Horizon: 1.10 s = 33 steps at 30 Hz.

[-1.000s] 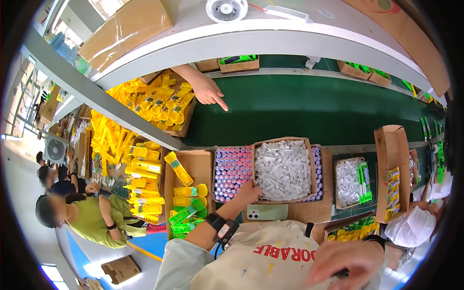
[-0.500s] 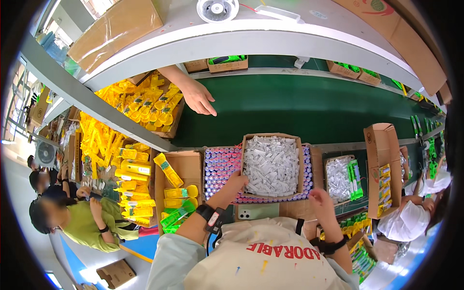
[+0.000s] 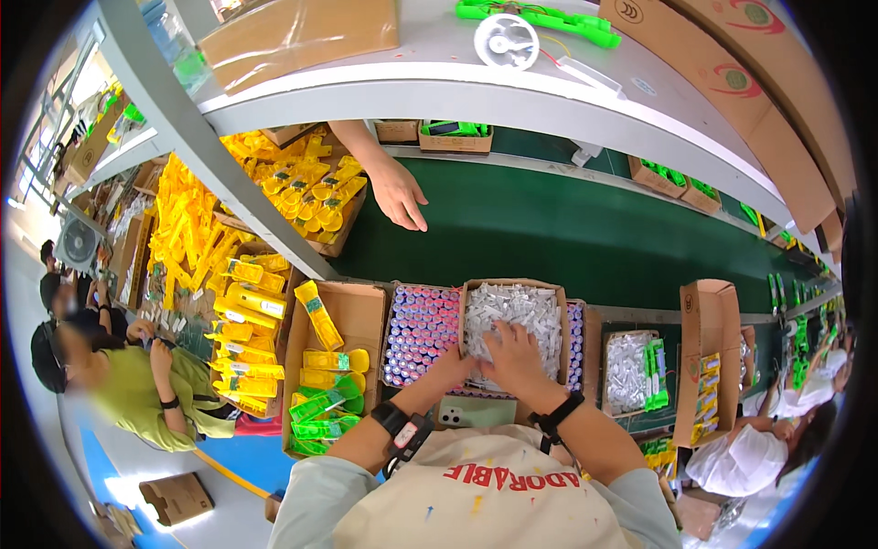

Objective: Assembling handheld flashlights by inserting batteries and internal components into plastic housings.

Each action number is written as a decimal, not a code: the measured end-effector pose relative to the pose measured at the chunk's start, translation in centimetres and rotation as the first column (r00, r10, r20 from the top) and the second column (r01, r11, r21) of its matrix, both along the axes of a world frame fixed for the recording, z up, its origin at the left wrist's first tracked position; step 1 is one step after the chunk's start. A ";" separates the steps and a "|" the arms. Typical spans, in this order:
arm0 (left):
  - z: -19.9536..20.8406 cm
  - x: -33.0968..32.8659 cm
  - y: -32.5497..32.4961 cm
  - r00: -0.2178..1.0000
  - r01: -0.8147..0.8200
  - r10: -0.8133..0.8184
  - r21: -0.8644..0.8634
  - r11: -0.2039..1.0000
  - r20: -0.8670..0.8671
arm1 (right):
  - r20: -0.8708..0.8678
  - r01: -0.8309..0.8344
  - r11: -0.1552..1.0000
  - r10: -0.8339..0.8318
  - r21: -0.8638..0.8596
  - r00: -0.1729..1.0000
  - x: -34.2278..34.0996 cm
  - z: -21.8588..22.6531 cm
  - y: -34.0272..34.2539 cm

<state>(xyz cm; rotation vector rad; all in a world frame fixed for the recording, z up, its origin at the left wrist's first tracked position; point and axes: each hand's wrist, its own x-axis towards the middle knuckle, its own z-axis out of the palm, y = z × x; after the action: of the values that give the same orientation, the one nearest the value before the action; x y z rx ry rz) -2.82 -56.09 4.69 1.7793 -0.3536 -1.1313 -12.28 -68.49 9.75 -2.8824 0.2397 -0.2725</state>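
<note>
A shallow cardboard box (image 3: 467, 316) full of small clear plastic pieces (image 3: 512, 306) rests on rows of pink-and-blue batteries (image 3: 419, 329). At its near left corner my left hand (image 3: 450, 370) grips the edge, its fingertips partly hidden. Over the near part of the pieces lies my right hand (image 3: 514, 359), fingers spread and touching them, with nothing visibly held. The two hands almost meet at the thumbs. A pale green phone (image 3: 477, 412) lies just below the box, close to my body.
To the left, a carton (image 3: 377, 306) holds yellow and green plastic housings. Further right stand another box of clear pieces (image 3: 626, 371) and an upright carton (image 3: 709, 311). Another person's hand (image 3: 399, 194) reaches over the green belt (image 3: 549, 210). A shelf edge (image 3: 457, 99) crosses above.
My right hand has moved left from beside the box onto the clear pieces, its fingers spreading. My left hand has slid toward the box's near corner. The whole view has shifted slightly.
</note>
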 end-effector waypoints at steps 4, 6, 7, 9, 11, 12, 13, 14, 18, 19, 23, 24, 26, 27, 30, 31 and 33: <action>6.1 0.7 0.6 0.977 0.214 -0.211 0.154 0.965 -0.034 | -0.080 -0.022 0.998 0.017 -0.058 0.997 0.4 -0.3 -0.3; 5.9 0.5 2.2 0.999 0.030 -0.031 0.062 0.998 0.018 | -0.072 -0.038 0.992 0.029 -0.124 0.997 0.9 -0.9 -0.6; 4.9 0.7 3.2 0.999 0.026 -0.027 0.059 0.998 0.017 | -0.073 -0.042 0.991 0.033 -0.127 0.997 1.0 -1.6 -1.1; 2.5 1.1 5.7 0.946 -0.033 0.042 -0.035 0.999 0.320 | -0.112 -0.067 0.987 0.051 -0.143 0.992 1.1 -2.6 -1.8; 1.7 1.1 7.7 0.971 -0.158 0.176 -0.117 0.980 0.160 | -0.174 0.033 0.999 -0.033 0.000 0.984 1.0 -1.2 -1.8; 1.6 1.3 8.5 0.958 -0.283 0.286 -0.178 0.942 -0.010 | -0.247 0.151 0.979 -0.115 0.136 0.962 1.1 -0.5 -1.7; 1.6 1.5 9.2 0.956 -0.289 0.292 -0.178 0.941 -0.012 | -0.248 0.146 0.980 -0.109 0.135 0.963 0.8 -1.3 -2.2; 1.7 1.6 10.0 0.948 -0.319 0.314 -0.128 0.939 -0.059 | -0.131 0.033 0.990 -0.016 0.134 0.991 0.6 -1.7 -2.7; 2.8 1.3 11.1 0.903 -0.410 0.401 -0.036 0.911 -0.152 | 0.070 -0.043 0.998 0.046 -0.050 0.996 0.7 0.0 -0.9; 2.5 1.2 11.3 0.900 -0.418 0.408 -0.038 0.908 -0.152 | 0.071 -0.051 0.997 0.054 -0.051 0.996 1.0 -0.1 -0.3; 1.2 0.6 11.8 0.903 -0.405 0.391 -0.051 0.913 -0.179 | 0.017 0.039 0.999 -0.038 -0.036 0.999 1.2 -2.1 0.7; 1.1 0.4 11.9 0.906 -0.396 0.377 -0.071 0.916 -0.193 | -0.035 0.052 0.999 -0.052 0.002 0.998 1.2 -2.6 0.6; 1.1 0.4 12.1 0.905 -0.397 0.381 -0.055 0.916 -0.190 | -0.029 0.041 0.999 -0.040 0.029 0.999 1.0 -2.9 0.4; 1.1 0.3 12.3 0.905 -0.393 0.380 -0.038 0.919 -0.189 | -0.025 0.036 0.998 -0.035 0.056 0.999 1.0 -2.8 0.2; 1.0 0.2 12.9 0.888 -0.434 0.417 -0.048 0.900 -0.194 | -0.040 0.046 0.989 -0.041 0.142 0.998 0.9 -1.4 -0.9; 1.1 0.2 13.1 0.886 -0.436 0.419 -0.050 0.898 -0.196 | -0.041 0.043 0.989 -0.038 0.139 0.998 0.9 -1.2 -1.3; 1.7 0.1 13.5 0.856 -0.493 0.478 -0.030 0.870 -0.198 | 0.047 0.050 0.944 -0.070 0.327 0.996 0.8 -0.8 -2.2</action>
<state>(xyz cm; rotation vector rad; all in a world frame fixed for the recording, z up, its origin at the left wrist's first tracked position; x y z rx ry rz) -2.71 -42.63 6.36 1.5552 0.1618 -0.8885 -11.45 -70.70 8.93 -2.5387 0.3293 -0.2964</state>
